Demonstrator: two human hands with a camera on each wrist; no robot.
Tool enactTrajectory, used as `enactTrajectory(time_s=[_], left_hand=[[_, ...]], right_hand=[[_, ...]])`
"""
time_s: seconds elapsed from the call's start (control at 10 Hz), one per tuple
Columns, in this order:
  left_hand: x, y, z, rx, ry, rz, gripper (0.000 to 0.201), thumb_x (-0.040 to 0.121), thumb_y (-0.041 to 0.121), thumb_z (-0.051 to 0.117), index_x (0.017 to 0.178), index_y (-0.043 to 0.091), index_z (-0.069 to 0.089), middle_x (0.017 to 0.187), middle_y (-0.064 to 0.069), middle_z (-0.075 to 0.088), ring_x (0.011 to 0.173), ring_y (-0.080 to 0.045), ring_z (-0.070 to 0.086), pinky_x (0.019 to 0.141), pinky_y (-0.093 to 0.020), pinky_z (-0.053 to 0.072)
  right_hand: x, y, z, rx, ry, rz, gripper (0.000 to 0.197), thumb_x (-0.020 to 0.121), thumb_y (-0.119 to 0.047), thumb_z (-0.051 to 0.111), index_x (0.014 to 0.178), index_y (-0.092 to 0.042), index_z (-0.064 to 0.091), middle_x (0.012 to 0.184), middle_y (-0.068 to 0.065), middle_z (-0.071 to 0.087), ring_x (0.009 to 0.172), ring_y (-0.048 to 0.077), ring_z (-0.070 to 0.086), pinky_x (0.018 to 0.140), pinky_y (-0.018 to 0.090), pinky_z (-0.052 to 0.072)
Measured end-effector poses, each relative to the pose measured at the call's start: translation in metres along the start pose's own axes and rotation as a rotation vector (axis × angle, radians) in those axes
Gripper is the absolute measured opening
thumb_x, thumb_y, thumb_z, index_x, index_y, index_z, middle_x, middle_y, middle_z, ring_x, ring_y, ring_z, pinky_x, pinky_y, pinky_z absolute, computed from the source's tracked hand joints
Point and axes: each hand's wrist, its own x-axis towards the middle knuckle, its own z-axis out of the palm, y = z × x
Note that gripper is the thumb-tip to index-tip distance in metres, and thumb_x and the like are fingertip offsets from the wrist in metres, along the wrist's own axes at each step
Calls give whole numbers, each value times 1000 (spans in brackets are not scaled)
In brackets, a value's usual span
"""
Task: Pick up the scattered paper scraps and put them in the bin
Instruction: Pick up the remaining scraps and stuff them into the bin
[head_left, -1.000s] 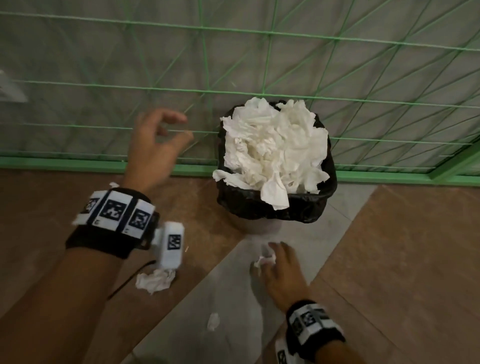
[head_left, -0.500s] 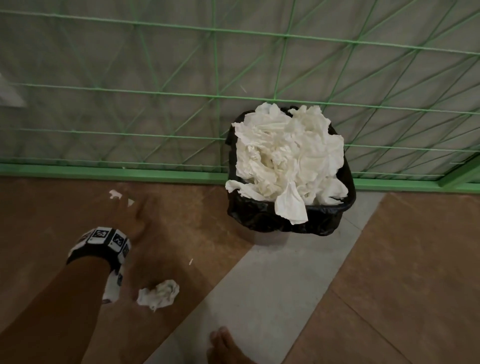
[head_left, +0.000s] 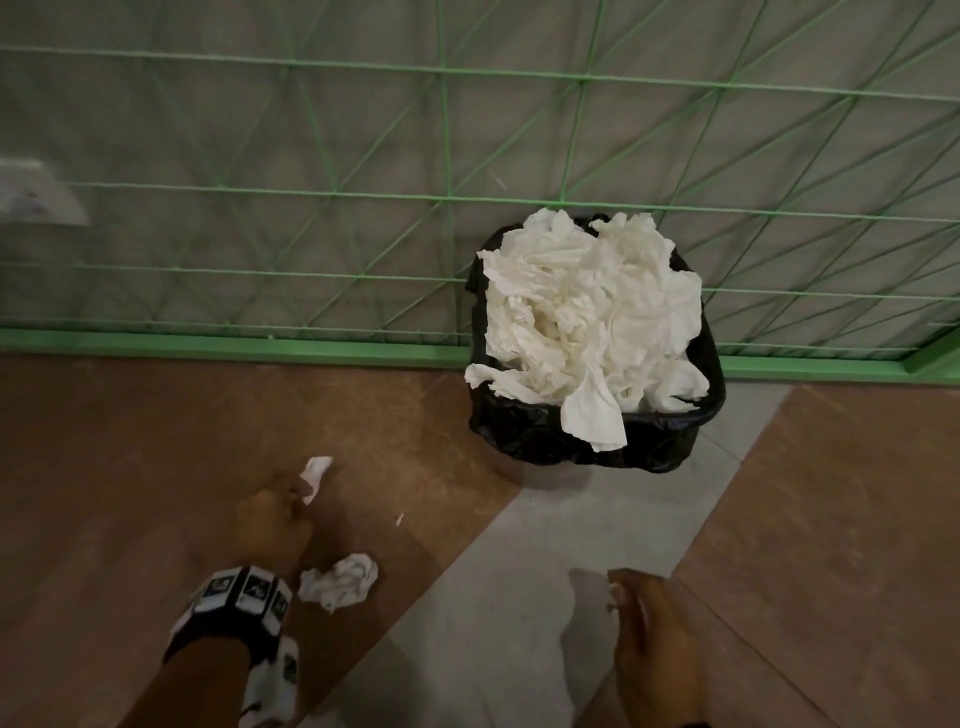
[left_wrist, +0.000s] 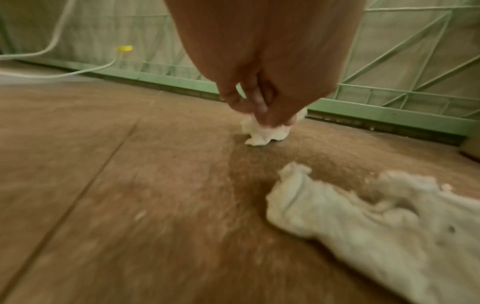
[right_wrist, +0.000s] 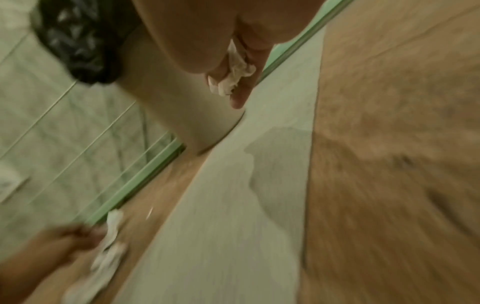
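The left hand pinches a small scrap off the floor; the right hand holds another (crumpled). Next, both go to the overfull bin.

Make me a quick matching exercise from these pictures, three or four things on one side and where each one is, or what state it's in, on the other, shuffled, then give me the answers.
Things
1. small scrap
2. crumpled wad
3. bin
4. right hand

States
A. heaped with white paper, against the green fence
B. lying loose on the brown floor
C. pinched by the left hand
D. holding a bit of paper over the grey strip

Pairs: 1-C, 2-B, 3-A, 4-D
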Motion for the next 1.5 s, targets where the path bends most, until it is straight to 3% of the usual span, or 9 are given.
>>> enactTrajectory(time_s=[0.1, 0.2, 0.4, 0.6, 0.8, 1.0, 1.2, 1.4, 1.5], left_hand=[[3, -16, 10, 60, -66, 54, 50, 84, 54, 59, 131, 39, 49, 140, -11, 45, 126, -34, 45, 104, -51, 39], [-5, -15, 16, -13, -283, 182, 59, 88, 69, 37, 143, 55, 21, 148, 19, 26, 142, -12, 23, 120, -46, 18], [-87, 2, 40, 79, -233, 284, 75, 84, 70, 25, 151, 40, 9, 160, 15, 5, 148, -15, 4, 120, -41, 10], [-95, 38, 54, 148, -9, 258, 43, 86, 15, 40, 125, 6, 56, 115, -15, 63, 85, -31, 55, 75, -44, 52], [-84, 79, 42, 15, 58, 76, 41, 97, 34, 47, 135, 23, 47, 123, -13, 56, 109, -29, 55, 99, -44, 42], [-69, 88, 68, 93, -165, 159, 50, 95, 38, 33, 139, 15, 42, 138, -18, 39, 119, -34, 43, 102, -48, 39], [-62, 87, 77, 1, -17, 62, 29, 96, 41, 38, 109, 20, 53, 119, -7, 53, 110, -30, 49, 102, -50, 37], [-51, 87, 68, -35, -80, 21, 28, 84, -6, 57, 111, -13, 50, 114, -35, 47, 101, -53, 51, 84, -58, 45], [-42, 105, 27, -279, 69, -98, 26, 89, 2, 53, 116, 0, 50, 110, -24, 59, 99, -41, 59, 85, -47, 48]], right_hand=[[19, 26, 9, 244, 46, 327, 16, 96, -34, 47, 89, -35, 61, 87, 0, 62, 87, 17, 64, 78, 19, 45], [52, 36, -12, 314, 191, 362, 24, 92, -55, 34, 90, -48, 57, 82, 3, 62, 69, 3, 58, 65, 12, 46], [178, -17, -102, 305, 464, 87, 25, 91, -16, 33, 82, -35, 46, 80, -9, 50, 73, 1, 49, 73, 25, 41], [269, -103, -132, 80, -156, 9, 29, 88, -2, 36, 93, -18, 60, 70, 2, 52, 56, 12, 46, 45, 19, 37], [241, -92, -107, 3, -465, 181, 45, 84, -3, 47, 126, -19, 49, 116, 5, 53, 77, 16, 55, 63, 29, 48], [221, -94, -114, 141, -447, 143, 61, 87, -1, 47, 142, -25, 36, 122, 4, 54, 109, 30, 57, 85, 43, 50], [213, -92, -119, 252, -436, 138, 63, 84, 3, 47, 138, -28, 38, 133, 18, 52, 124, 42, 46, 97, 55, 44], [208, -80, -126, 431, -278, 158, 57, 81, 11, 48, 126, -24, 43, 103, -31, 46, 89, -28, 49, 81, 12, 49], [207, -65, -128, 517, -147, 208, 56, 72, -2, 54, 122, -26, 47, 119, -13, 50, 117, 6, 49, 90, 29, 45]])
